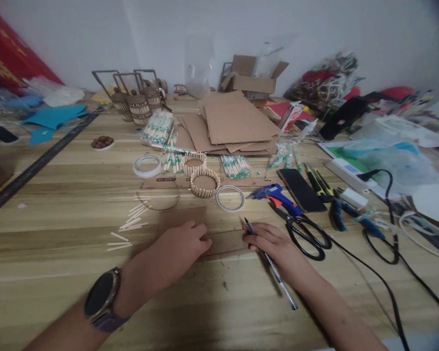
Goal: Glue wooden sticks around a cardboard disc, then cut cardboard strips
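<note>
My left hand, with a watch on its wrist, presses curled fingers and thumb on a small flat cardboard piece. A pen lies through the closed fingers of my right hand, its tip pointing up and away. That hand's fingertips also touch the cardboard's right end. Beyond my hands stand two rings of short sticks, a nearer stick ring and a farther stick ring. A tape roll lies beside the nearer one. Loose short sticks are scattered left of my hands.
Scissors, a blue glue gun, a phone, a utility knife and pliers lie at right among black cables. Cardboard sheets are stacked behind. Small lidded buckets stand at the back left, near wrapped sticks.
</note>
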A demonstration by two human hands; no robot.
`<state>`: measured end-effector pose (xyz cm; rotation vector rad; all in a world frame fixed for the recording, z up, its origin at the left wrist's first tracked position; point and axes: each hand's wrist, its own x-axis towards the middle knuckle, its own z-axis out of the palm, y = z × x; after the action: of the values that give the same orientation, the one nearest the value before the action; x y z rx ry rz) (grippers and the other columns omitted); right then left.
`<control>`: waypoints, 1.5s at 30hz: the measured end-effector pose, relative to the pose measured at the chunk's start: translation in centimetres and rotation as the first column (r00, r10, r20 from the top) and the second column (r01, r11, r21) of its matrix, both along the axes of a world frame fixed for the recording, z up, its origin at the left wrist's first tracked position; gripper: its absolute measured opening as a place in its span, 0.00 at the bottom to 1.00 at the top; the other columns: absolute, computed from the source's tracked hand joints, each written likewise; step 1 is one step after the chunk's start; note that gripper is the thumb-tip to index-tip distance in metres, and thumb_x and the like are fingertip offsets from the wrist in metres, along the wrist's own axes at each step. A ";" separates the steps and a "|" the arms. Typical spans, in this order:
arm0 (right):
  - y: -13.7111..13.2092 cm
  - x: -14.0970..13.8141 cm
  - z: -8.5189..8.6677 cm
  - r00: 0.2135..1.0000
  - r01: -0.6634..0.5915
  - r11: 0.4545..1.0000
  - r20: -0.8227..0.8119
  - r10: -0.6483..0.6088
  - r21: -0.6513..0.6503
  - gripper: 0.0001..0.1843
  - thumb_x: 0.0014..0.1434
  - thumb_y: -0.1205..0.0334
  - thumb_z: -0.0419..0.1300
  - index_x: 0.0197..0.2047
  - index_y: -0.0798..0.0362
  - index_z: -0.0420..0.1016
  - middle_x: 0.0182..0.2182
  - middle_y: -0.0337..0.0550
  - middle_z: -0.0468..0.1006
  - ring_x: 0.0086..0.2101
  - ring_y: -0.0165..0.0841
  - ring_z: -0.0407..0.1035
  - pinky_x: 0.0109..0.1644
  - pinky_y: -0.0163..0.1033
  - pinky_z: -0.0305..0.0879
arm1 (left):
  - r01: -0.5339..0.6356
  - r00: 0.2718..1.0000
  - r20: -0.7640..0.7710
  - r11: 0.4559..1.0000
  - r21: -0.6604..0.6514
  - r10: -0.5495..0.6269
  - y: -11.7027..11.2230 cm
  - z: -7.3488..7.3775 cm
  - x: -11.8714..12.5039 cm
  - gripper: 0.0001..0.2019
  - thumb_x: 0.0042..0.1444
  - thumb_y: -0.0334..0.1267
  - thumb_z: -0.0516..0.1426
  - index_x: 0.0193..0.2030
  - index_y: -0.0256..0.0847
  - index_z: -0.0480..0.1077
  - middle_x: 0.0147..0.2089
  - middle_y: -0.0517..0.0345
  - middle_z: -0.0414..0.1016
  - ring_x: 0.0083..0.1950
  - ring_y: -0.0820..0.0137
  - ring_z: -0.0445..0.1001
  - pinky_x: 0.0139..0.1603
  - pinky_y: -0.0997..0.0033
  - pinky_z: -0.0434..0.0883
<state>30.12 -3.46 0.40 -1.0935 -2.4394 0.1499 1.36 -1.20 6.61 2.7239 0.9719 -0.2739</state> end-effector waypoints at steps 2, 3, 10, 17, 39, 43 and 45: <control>0.0 -0.1 0.1 1.000 0.001 1.000 0.003 -0.001 0.008 0.14 0.64 0.72 0.55 0.47 0.48 0.77 0.49 0.49 0.82 0.51 0.39 0.74 0.54 0.44 0.72 | -0.002 1.000 0.012 1.000 0.007 0.002 0.0 0.0 0.0 0.10 0.62 0.24 0.58 0.47 0.41 0.73 0.46 0.54 0.74 0.47 0.59 0.70 0.40 0.65 0.68; 0.0 -0.1 0.1 1.000 0.001 1.000 0.006 -0.001 0.008 0.13 0.64 0.71 0.56 0.47 0.48 0.77 0.49 0.49 0.82 0.51 0.39 0.74 0.54 0.44 0.72 | -0.003 1.000 0.021 1.000 0.011 0.003 0.0 -0.1 -0.1 0.11 0.62 0.24 0.57 0.47 0.41 0.73 0.46 0.55 0.74 0.47 0.60 0.70 0.41 0.66 0.67; 0.1 0.2 -0.6 1.000 0.001 1.000 -0.006 0.000 0.005 0.13 0.66 0.70 0.54 0.47 0.48 0.77 0.49 0.48 0.82 0.52 0.39 0.73 0.55 0.44 0.71 | 0.017 0.999 0.045 1.000 0.018 -0.018 0.1 -0.8 -0.3 0.11 0.61 0.24 0.58 0.47 0.42 0.73 0.46 0.54 0.74 0.46 0.59 0.70 0.40 0.65 0.67; 0.0 0.1 -0.4 1.000 0.003 1.000 0.004 -0.003 0.015 0.13 0.67 0.70 0.54 0.48 0.48 0.77 0.50 0.48 0.82 0.52 0.39 0.73 0.56 0.45 0.71 | 0.002 1.000 0.022 1.000 0.005 -0.002 0.1 -0.4 -0.1 0.11 0.62 0.24 0.57 0.47 0.42 0.73 0.46 0.54 0.74 0.47 0.59 0.70 0.40 0.65 0.67; 0.0 0.2 -0.7 1.000 0.005 1.000 0.009 -0.005 0.029 0.12 0.67 0.69 0.54 0.47 0.49 0.77 0.50 0.48 0.81 0.53 0.39 0.72 0.56 0.46 0.70 | 0.020 0.999 0.029 0.998 0.053 -0.022 -0.1 -0.6 -0.3 0.10 0.61 0.25 0.60 0.46 0.41 0.73 0.45 0.54 0.73 0.45 0.59 0.70 0.37 0.65 0.67; 0.0 0.2 -0.7 1.000 0.008 0.999 0.020 -0.008 0.036 0.12 0.69 0.68 0.53 0.48 0.48 0.77 0.50 0.48 0.81 0.53 0.40 0.72 0.56 0.46 0.70 | 0.025 1.000 0.015 0.999 0.045 -0.025 -0.1 -0.3 -0.2 0.11 0.61 0.24 0.59 0.48 0.41 0.73 0.46 0.54 0.73 0.46 0.59 0.70 0.38 0.65 0.68; 0.0 0.2 -0.6 1.000 0.001 0.999 0.031 -0.002 0.032 0.12 0.69 0.67 0.53 0.48 0.49 0.76 0.50 0.48 0.81 0.53 0.40 0.72 0.56 0.46 0.70 | 0.028 1.000 -0.002 0.999 0.039 -0.028 -0.1 -0.1 -0.1 0.11 0.61 0.25 0.59 0.49 0.41 0.73 0.46 0.54 0.74 0.46 0.59 0.70 0.39 0.65 0.68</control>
<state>30.34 -3.48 -0.22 -1.0910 -2.4599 0.0934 1.26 -1.29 6.46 2.7745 0.9501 -0.2641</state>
